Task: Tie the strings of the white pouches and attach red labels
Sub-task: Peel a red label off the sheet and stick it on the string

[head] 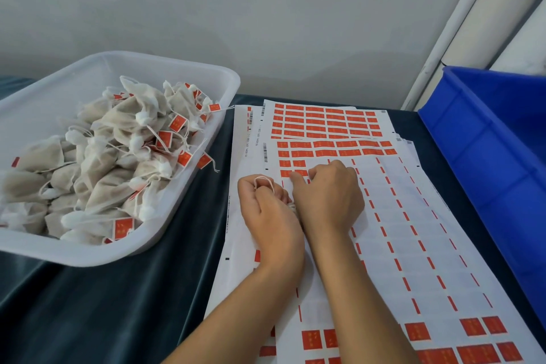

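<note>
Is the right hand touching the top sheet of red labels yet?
Touching. The head view shows the right hand resting on the top sheet of red labels, its fingertips curled down onto the paper.

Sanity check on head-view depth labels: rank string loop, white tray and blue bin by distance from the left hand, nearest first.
1. String loop: held at the left hand's fingers, touching.
2. White tray: to the hand's left, pouches inside.
3. Blue bin: far right, beyond the right hand and label sheets.
</note>
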